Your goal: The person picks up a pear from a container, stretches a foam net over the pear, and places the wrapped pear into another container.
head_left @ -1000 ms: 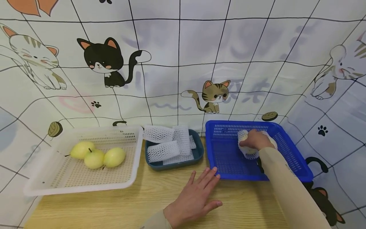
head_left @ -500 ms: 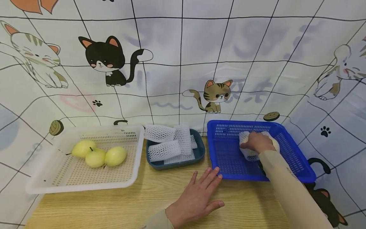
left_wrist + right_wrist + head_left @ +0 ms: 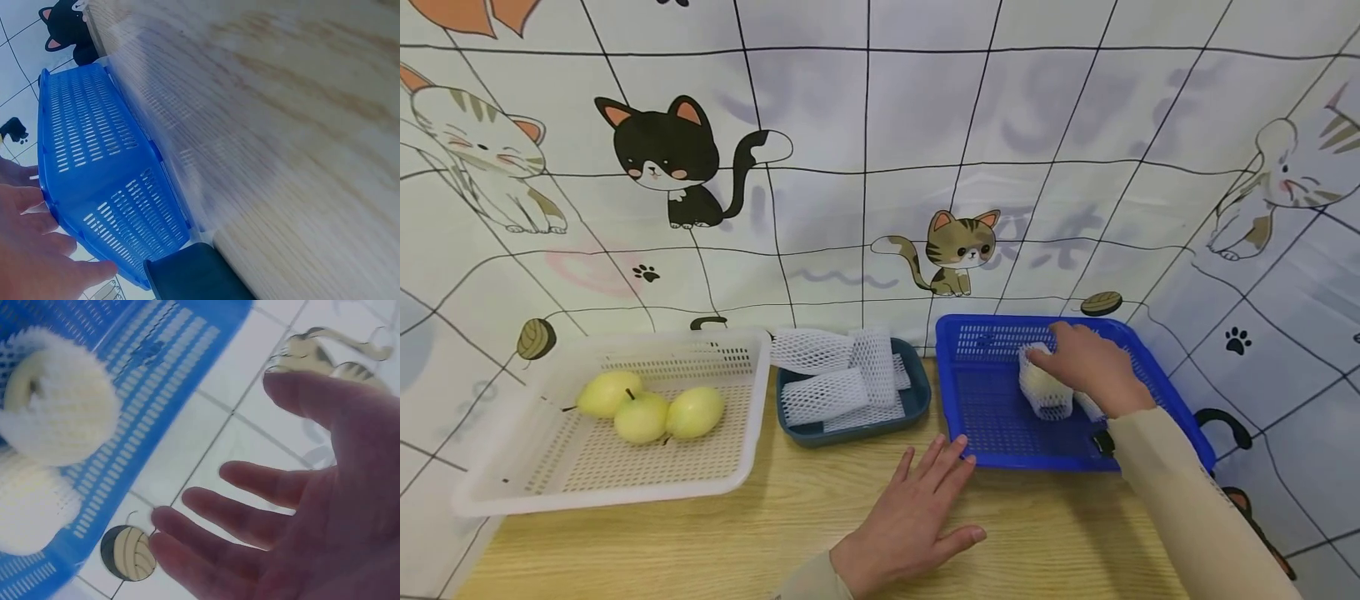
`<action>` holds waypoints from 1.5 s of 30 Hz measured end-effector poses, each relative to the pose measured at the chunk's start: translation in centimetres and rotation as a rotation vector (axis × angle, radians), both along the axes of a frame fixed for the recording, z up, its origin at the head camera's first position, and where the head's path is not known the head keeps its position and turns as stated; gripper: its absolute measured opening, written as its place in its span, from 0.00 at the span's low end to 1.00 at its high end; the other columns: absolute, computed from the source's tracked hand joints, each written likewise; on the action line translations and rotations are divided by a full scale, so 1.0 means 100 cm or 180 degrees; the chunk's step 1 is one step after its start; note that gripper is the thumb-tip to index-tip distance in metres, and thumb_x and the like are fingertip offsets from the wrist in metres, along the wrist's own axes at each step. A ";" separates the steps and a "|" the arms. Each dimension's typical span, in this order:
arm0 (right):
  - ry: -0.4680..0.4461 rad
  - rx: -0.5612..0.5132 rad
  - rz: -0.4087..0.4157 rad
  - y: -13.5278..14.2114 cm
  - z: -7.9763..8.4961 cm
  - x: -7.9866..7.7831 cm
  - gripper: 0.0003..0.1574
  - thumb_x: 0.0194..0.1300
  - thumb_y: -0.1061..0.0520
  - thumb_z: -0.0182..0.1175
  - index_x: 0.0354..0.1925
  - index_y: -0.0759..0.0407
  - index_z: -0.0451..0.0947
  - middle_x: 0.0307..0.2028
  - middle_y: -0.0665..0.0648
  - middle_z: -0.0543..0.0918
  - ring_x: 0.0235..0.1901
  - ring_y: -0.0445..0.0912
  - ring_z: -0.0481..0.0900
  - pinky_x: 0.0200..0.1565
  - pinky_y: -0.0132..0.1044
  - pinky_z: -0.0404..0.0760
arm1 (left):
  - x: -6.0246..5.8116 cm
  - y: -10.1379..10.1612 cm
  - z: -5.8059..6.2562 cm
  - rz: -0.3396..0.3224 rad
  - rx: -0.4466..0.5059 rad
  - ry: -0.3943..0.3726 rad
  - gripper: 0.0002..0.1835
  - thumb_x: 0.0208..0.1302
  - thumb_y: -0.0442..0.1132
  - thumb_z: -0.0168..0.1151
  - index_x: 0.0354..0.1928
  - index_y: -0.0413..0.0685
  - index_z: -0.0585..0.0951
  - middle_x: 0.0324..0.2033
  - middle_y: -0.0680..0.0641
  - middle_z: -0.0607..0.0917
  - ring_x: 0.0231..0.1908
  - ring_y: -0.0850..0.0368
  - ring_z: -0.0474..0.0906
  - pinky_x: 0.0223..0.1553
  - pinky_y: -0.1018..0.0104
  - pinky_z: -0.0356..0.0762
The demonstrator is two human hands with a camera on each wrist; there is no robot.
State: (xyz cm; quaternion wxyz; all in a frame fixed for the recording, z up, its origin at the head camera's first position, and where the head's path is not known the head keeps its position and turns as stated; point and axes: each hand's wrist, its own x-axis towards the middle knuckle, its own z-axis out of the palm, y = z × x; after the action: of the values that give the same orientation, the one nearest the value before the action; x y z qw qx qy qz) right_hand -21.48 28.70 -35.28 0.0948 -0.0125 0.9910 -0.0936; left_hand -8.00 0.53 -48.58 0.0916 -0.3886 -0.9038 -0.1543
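Observation:
My right hand (image 3: 1093, 371) hovers over the blue basket (image 3: 988, 408), fingers loosely spread and holding nothing. In the right wrist view it is apart from two pale pears in white foam nets: one pear (image 3: 69, 406) shows its stem end through the opening, the other pear (image 3: 31, 503) lies beside it. From the head, one netted pear (image 3: 1045, 392) shows in the basket, while the other is mostly behind the hand. My left hand (image 3: 917, 521) lies flat, palm down, with straight fingers, fingertips at the basket's near left corner.
On the left, a white basket (image 3: 745, 475) holds three yellow-green pears (image 3: 696, 412). Between the baskets stands a dark teal tray (image 3: 850, 435) with several flat foam nets (image 3: 827, 396). All stand on a wooden table (image 3: 700, 550) against a cat-print wall covering.
My right hand has let go of the netted pear, lifted and opened, shifting slightly right. The netted pear stays in the blue basket. The left hand keeps its place.

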 end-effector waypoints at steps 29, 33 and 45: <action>0.1545 -0.0950 0.0545 -0.056 -0.056 0.079 0.30 0.76 0.47 0.61 0.65 0.65 0.76 0.67 0.70 0.74 0.64 0.68 0.72 0.54 0.68 0.74 | 0.003 -0.082 0.029 0.0545 0.1052 0.0216 0.28 0.68 0.45 0.69 0.67 0.44 0.75 0.69 0.41 0.73 0.72 0.41 0.66 0.69 0.43 0.67; 0.1899 -0.0980 0.0626 -0.075 -0.061 0.087 0.27 0.71 0.52 0.66 0.62 0.65 0.79 0.64 0.67 0.77 0.62 0.66 0.75 0.53 0.66 0.77 | 0.002 -0.107 0.034 0.0684 0.1269 0.0478 0.26 0.64 0.36 0.71 0.64 0.42 0.78 0.64 0.42 0.77 0.68 0.41 0.71 0.66 0.45 0.72; 0.2720 -0.1067 0.1594 -0.142 -0.088 0.112 0.34 0.80 0.37 0.47 0.57 0.63 0.81 0.59 0.63 0.82 0.59 0.62 0.78 0.49 0.63 0.82 | 0.003 -0.174 0.073 0.1227 0.1360 0.0564 0.27 0.61 0.33 0.72 0.63 0.39 0.78 0.64 0.42 0.78 0.64 0.40 0.74 0.56 0.39 0.78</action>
State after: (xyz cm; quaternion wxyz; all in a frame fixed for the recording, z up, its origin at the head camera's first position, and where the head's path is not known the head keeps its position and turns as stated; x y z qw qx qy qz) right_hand -10.33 14.47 -44.09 -0.3019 -0.3012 0.8794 -0.2119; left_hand -7.68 -16.87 -41.25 0.2773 -0.1938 -0.8965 -0.2862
